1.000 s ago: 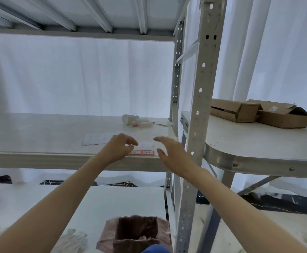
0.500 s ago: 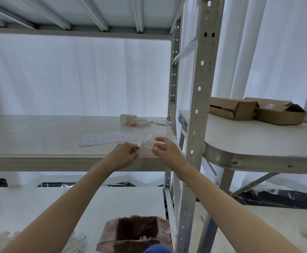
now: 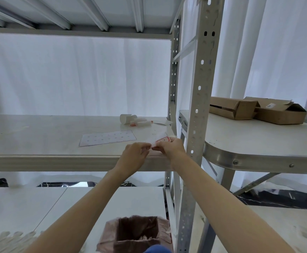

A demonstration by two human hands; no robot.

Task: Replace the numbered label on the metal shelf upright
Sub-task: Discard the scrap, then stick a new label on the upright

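At the bottom edge, a bin (image 3: 136, 234) lined with a pinkish bag is seen on the lower shelf level. Above it, two bare forearms are raised toward the front edge of the middle shelf (image 3: 48, 162). The left hand (image 3: 133, 157) and the right hand (image 3: 171, 147) are brought together there, fingers pinched closed on a small label sheet (image 3: 159, 138) with a red-bordered label at its near edge; the sheet is held just above the shelf's front right corner. Just beside the right hand, the perforated metal upright (image 3: 198, 99) stands vertical; no label can be made out on it. Farther back on the shelf, a flat sheet of dotted backing paper (image 3: 108, 137) is laid, and beyond it white rolls (image 3: 132, 120) are seen. To the right, two cardboard boxes (image 3: 256, 110) are rested on a desk (image 3: 258, 141).
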